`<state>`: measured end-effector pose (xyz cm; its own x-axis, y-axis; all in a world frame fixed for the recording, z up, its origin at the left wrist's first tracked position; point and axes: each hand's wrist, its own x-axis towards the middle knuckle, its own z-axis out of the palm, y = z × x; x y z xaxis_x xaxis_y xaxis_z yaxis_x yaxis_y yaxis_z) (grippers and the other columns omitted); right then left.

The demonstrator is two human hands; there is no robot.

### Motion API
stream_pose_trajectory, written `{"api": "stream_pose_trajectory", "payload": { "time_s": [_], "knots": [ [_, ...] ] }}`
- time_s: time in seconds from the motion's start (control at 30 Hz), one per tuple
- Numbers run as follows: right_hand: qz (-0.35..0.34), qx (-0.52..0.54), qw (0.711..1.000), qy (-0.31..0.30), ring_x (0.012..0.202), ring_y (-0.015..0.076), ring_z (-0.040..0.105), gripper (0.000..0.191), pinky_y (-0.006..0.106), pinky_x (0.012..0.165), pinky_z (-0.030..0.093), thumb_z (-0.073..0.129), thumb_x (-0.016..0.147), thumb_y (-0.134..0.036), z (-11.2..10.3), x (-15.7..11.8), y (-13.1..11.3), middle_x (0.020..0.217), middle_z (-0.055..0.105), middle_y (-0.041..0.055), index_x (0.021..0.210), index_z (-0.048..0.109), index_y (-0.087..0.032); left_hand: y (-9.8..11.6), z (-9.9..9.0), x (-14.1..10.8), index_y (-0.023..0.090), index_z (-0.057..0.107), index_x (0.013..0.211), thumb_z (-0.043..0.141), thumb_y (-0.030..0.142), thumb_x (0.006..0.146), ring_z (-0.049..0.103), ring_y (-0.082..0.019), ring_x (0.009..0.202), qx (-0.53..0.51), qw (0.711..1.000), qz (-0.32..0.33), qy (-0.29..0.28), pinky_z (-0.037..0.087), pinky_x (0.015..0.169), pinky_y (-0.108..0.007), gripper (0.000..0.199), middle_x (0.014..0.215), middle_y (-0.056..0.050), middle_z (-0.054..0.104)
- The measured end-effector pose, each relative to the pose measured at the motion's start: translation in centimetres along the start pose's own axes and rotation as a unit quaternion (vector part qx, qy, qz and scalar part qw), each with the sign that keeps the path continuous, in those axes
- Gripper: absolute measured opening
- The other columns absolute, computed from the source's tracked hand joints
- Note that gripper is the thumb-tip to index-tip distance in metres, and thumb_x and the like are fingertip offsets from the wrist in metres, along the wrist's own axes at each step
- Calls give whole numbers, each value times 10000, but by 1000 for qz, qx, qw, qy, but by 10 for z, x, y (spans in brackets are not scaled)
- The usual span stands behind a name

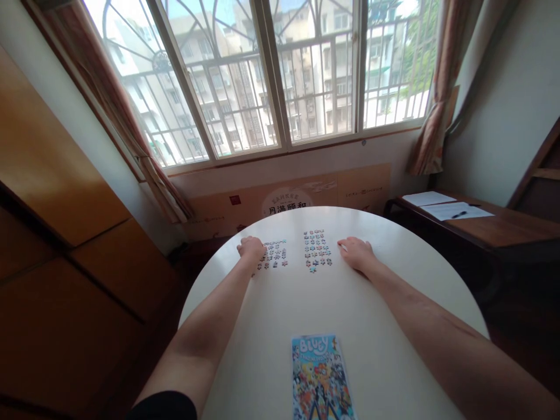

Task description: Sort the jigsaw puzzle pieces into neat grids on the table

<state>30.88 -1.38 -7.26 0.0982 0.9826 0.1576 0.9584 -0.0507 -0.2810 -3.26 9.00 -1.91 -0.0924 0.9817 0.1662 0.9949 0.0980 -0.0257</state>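
Observation:
Two groups of small jigsaw puzzle pieces lie spread in rough rows on the white round table [271, 309]. At the left edge of the left group of puzzle pieces [276, 254] is my left hand [252, 247], its knuckles up and its fingertips hidden, so its grip does not show. The right group of puzzle pieces [317, 251] has my right hand [356, 254] just beside it. That hand rests low on the tabletop, fingers stretched leftward and a little apart, with nothing visible in them. Nearer to me lies a colourful Bluey picture sheet [321, 378].
On the right, a brown wooden side table [511, 224] holds white papers [455, 210] and a dark pen [459, 214]. A printed cardboard panel [359, 186] stands behind the round table under the barred window. Wooden cabinets [56, 175] line the left side.

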Motion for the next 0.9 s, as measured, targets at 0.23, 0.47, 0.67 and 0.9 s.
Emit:
{"api": "stream_pose_trajectory", "payload": {
  "time_s": [0.23, 0.47, 0.67, 0.9],
  "knots": [
    [2, 6, 1000, 4, 1196, 268, 492, 405, 526, 1028, 297, 354, 945, -307, -1, -1, -1, 1304, 571, 117, 1255, 613, -275, 1, -2, 4, 206, 732, 998, 650, 406, 729, 489, -373, 1148, -8, 1000, -15, -1, 443, 884, -472, 345, 1214, -182, 610],
    [2, 3, 1000, -2, 1207, 280, 483, 421, 519, 1026, 297, 342, 950, -318, -1, -1, -1, 1312, 566, 120, 1282, 598, -271, 1, 0, 6, 194, 727, 999, 682, 382, 693, 502, -375, 1147, -27, 999, -27, -4, 449, 876, -471, 362, 1194, -189, 628],
    [1, -2, 1000, 2, 1206, 281, 490, 416, 508, 1015, 309, 342, 952, -332, 0, 0, 0, 1315, 566, 114, 1269, 604, -277, 0, 1, 8, 193, 728, 967, 721, 412, 649, 508, -391, 1158, -51, 998, -44, -9, 440, 873, -475, 387, 1165, -190, 650],
    [1, 1, 1000, -5, 1222, 274, 484, 415, 514, 1024, 302, 336, 958, -336, 2, 2, 1, 1332, 561, 113, 1276, 597, -280, -4, 2, 11, 221, 744, 890, 748, 426, 619, 553, -400, 1122, -92, 993, -65, -29, 443, 836, -486, 340, 1081, -165, 691]
  ]
}}
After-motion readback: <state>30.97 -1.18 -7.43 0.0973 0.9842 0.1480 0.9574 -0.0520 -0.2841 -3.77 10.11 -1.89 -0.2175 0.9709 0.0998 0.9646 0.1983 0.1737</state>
